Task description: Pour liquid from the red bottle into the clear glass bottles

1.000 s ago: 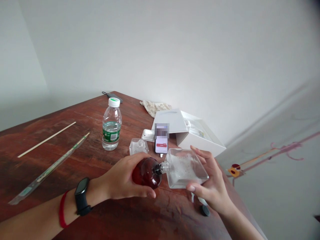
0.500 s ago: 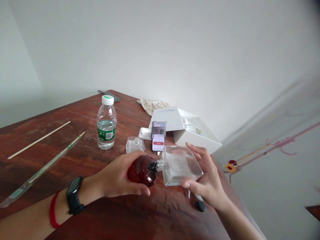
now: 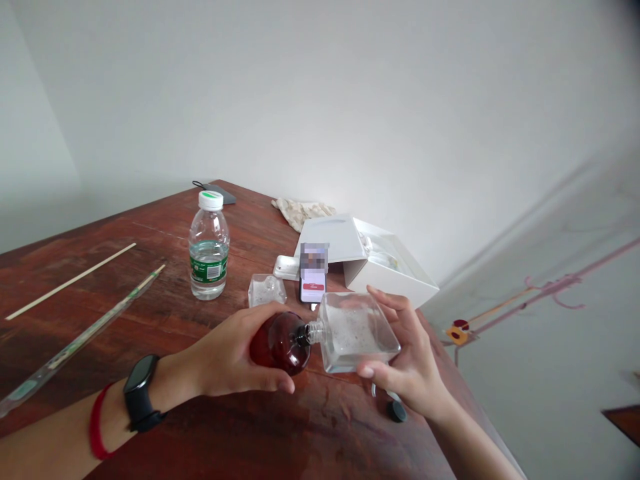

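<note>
My left hand [image 3: 235, 350] is wrapped round a dark red-brown rounded bottle [image 3: 281, 343], its black neck pointing right. In my right hand [image 3: 407, 357] is a clear square glass bottle [image 3: 355, 332], tipped on its side with its threaded neck toward the left. The two necks meet mouth to mouth, or very nearly so; exact contact is hard to make out. Small bubbles or droplets speckle the inside of the clear bottle. A dark round cap [image 3: 397, 411] lies on the table below my right hand.
On the wooden table [image 3: 150, 230] stand a water bottle [image 3: 209, 250] and a small clear container [image 3: 267, 291]. A phone [image 3: 313, 273] leans by an open white box [image 3: 387, 273]. Thin wooden sticks [image 3: 70, 281], one bundle [image 3: 95, 330] in plastic, lie left. Behind is a cloth [image 3: 303, 211].
The whole view has shifted slightly, so everything appears a little further left. Both hands keep their hold on the two bottles, with the necks still together.
</note>
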{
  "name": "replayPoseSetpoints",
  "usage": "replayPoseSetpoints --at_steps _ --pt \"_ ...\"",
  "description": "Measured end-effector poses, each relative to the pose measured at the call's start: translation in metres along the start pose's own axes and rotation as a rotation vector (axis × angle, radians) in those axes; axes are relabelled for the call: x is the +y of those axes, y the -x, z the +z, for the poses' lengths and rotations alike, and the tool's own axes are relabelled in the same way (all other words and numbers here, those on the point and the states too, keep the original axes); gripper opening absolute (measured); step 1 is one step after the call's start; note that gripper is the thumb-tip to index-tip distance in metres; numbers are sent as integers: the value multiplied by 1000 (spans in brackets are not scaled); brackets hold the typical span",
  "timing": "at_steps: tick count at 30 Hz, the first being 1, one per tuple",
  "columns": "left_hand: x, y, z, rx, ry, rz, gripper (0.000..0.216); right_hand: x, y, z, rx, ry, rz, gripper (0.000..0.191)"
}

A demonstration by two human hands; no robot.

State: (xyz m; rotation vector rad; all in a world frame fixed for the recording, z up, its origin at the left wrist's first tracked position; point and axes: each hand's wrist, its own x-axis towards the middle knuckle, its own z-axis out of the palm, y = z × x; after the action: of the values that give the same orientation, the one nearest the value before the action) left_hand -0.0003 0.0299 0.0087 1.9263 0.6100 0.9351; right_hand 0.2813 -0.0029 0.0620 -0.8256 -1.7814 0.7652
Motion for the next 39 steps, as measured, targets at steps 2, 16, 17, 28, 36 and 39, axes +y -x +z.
replayPoseSetpoints --at_steps 2,16,17,28,36,39 --pt "-1 0 0 1 2 3 71 0 0 0 -3 1 -2 72" --pt "-1 1 0 0 5 15 71 6 1 -5 -61 -42 -33 79" --pt "-1 1 0 0 7 12 71 6 1 -6 -60 -37 -36 79" --pt "-2 0 1 -14 7 2 74 8 2 -7 -54 -11 -59 80" --pt "-2 1 1 -12 -11 -18 74 8 1 -7 -66 -42 -54 80" --pt "-3 1 1 -22 -13 -21 75 8 0 -7 -70 -49 -54 80"
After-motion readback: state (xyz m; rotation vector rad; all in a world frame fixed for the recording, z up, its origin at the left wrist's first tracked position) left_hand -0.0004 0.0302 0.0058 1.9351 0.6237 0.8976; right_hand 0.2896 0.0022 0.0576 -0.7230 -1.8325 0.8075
